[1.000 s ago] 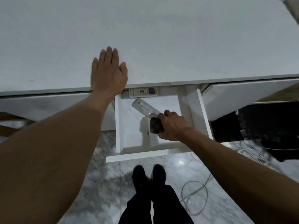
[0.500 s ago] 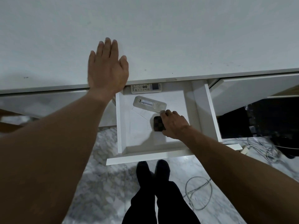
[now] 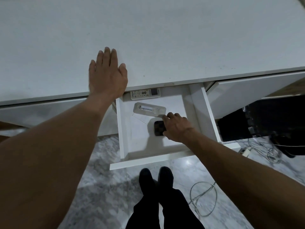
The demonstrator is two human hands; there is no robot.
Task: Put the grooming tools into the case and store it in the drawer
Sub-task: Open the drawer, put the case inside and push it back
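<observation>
White tabletop point(image 3: 165, 38) bears the flat, open left hand point(image 3: 107, 76), while the right hand point(image 3: 176, 128) grips the dark case point(image 3: 158, 130) low inside the open drawer point(image 3: 140, 142), so letting go and shutting it come next.

Worktop point(image 3: 165, 38) seen matt white, smooth. Floor point(image 3: 102, 179) seen as glossy veined marble. Clear plastic package point(image 3: 149, 109) seen glossy.
</observation>
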